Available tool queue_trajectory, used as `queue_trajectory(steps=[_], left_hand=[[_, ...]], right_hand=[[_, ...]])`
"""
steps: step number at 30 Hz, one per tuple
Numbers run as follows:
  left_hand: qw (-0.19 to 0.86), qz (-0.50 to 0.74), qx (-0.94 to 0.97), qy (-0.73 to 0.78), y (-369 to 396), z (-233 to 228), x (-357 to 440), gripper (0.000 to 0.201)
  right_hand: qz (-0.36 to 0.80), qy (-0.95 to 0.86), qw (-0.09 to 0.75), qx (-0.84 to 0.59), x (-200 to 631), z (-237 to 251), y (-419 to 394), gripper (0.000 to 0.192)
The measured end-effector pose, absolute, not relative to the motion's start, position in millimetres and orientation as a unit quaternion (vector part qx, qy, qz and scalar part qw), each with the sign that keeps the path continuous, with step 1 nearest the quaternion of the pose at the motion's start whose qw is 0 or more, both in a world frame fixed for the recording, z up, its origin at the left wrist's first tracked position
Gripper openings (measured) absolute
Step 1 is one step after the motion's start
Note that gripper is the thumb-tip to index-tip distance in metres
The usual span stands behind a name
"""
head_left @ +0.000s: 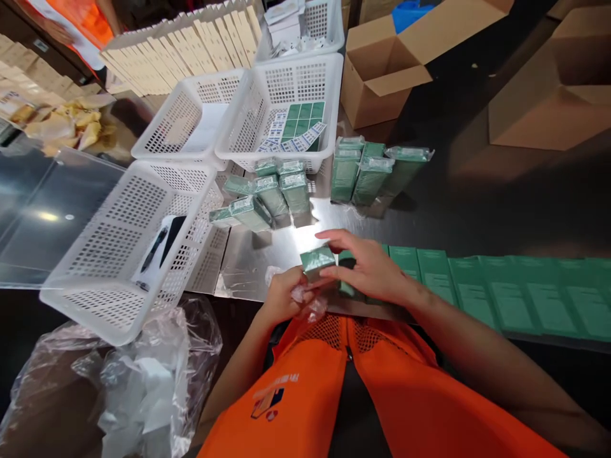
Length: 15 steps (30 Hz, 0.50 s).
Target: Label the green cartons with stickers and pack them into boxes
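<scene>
A small green box (317, 261) in clear plastic wrap sits between my two hands, just above the shiny metal tabletop (252, 257). My left hand (285, 298) grips its near end and bunches the loose clear wrap (305, 299). My right hand (367, 270) lies over the box's right side with its fingers curled round it. To the right, a row of flat green boxes (477, 286) lies along the table edge. Beyond my hands lie two groups of wrapped green boxes (267, 194), (372, 168).
Several white perforated baskets stand at left and behind, the nearest (124, 248) holding a dark object, another (286, 108) holding green and white label sheets. Crumpled clear plastic (124, 381) lies at lower left. Open cardboard boxes (386, 63) stand at back right. Another person's orange vest (86, 22) shows top left.
</scene>
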State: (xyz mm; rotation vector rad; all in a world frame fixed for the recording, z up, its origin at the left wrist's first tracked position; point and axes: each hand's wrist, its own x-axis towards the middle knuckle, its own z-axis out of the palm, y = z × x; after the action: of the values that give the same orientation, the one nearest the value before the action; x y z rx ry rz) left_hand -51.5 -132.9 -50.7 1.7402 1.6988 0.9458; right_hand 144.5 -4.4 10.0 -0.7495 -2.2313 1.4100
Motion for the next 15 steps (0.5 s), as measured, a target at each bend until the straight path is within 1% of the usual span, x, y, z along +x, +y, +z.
queue_trajectory(steps=[2, 3, 5, 6, 7, 8, 11, 13, 15], left_hand=[[0.255, 0.384, 0.631, 0.625, -138, -46, -56, 0.024], [0.251, 0.403, 0.626, 0.619, -141, -44, -59, 0.029], [0.248, 0.434, 0.623, 0.601, -148, -42, -64, 0.035], [0.249, 0.444, 0.626, 0.591, -151, -42, -66, 0.038], [0.253, 0.453, 0.626, 0.582, -155, -43, -68, 0.041], [0.258, 0.466, 0.624, 0.572, -160, -44, -70, 0.043], [0.273, 0.526, 0.596, 0.541, -174, -45, -74, 0.045], [0.272, 0.592, 0.551, 0.522, -183, -41, -77, 0.045], [0.259, 0.657, 0.496, 0.505, -190, -32, -80, 0.046]], right_hand=[[0.546, -0.734, 0.271, -0.300, 136, 13, 5, 0.047], [0.562, -0.697, 0.314, -0.314, 133, 13, 10, 0.044], [0.574, -0.642, 0.382, -0.335, 128, 12, 21, 0.038], [0.573, -0.632, 0.392, -0.345, 126, 11, 26, 0.037], [0.572, -0.632, 0.384, -0.355, 124, 9, 29, 0.036], [0.571, -0.642, 0.358, -0.364, 123, 6, 31, 0.036], [0.545, -0.711, 0.225, -0.383, 120, -6, 28, 0.032], [0.481, -0.768, 0.167, -0.387, 119, -14, 23, 0.028], [0.389, -0.823, 0.145, -0.387, 118, -18, 19, 0.026]])
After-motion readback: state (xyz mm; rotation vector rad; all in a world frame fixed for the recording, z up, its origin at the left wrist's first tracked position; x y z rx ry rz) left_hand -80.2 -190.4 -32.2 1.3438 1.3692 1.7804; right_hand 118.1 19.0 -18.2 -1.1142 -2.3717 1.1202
